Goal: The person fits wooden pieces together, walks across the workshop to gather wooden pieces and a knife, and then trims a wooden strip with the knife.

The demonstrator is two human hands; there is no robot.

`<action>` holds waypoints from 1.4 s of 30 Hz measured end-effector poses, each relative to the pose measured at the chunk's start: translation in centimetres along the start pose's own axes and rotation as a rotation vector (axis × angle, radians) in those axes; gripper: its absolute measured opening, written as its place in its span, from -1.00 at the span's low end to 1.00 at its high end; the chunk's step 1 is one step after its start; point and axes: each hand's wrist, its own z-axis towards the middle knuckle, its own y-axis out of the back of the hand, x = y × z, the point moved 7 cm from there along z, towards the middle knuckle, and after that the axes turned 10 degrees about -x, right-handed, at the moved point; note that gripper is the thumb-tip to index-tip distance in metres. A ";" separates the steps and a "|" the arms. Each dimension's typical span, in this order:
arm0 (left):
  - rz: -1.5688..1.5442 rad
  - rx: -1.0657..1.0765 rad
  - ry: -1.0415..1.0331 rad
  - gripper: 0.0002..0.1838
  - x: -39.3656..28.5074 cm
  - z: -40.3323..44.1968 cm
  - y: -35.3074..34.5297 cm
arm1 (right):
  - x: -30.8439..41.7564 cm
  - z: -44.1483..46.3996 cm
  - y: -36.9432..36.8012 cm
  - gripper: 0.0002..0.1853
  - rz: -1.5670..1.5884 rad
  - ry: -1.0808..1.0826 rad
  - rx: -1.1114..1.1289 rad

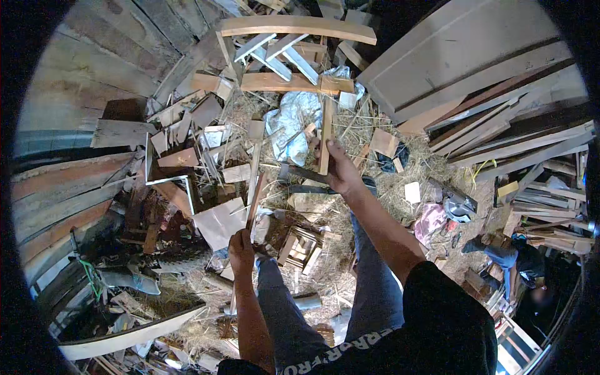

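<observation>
My left hand is closed around a thin brown wooden strip, which points up and slightly right from my fist. My right hand grips a light wooden slat standing nearly straight up in the view, thumb on its right side. The far end of that slat comes close to a wooden frame with crossed grey pieces; whether they touch I cannot tell. Just left of my right hand is a dark flat bar, its kind unclear.
Scrap wood and straw cover the ground around my legs. A small stack of wooden pieces lies between my feet. Large panels and stacked boards stand at right. Another person is at the lower right.
</observation>
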 end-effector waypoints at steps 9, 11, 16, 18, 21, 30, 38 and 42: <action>-0.042 -0.010 0.108 -0.65 0.3 -0.4 3.6 | -0.7 -2.7 -3.3 -0.59 -0.279 0.070 0.014; -0.071 -0.050 0.120 -0.65 0.7 -0.6 3.8 | -0.9 -2.8 -3.3 -0.47 -0.339 0.135 0.064; -0.078 -0.113 0.023 -0.64 0.5 -0.3 3.9 | -0.6 -3.0 -3.4 -0.29 -0.446 0.195 0.131; -0.117 -0.090 0.143 -0.65 -0.9 -0.4 4.3 | -0.5 -3.3 -3.3 -0.29 -0.417 0.181 0.101; -0.145 -0.059 0.229 -0.65 -2.7 -0.4 4.5 | -0.4 -3.7 -3.2 -0.38 -0.417 0.225 0.080; -0.046 -0.107 0.056 -0.64 -0.5 -0.7 3.0 | -0.5 -4.9 -2.0 -0.57 -0.386 0.076 0.112; -0.192 -0.040 0.150 -0.51 0.5 -0.4 2.2 | -0.9 -5.9 -0.1 -0.60 -0.312 -0.061 0.102; -0.313 -0.094 0.297 -0.43 3.2 -0.5 -0.2 | -1.3 -5.2 1.6 -0.69 -0.502 0.022 0.051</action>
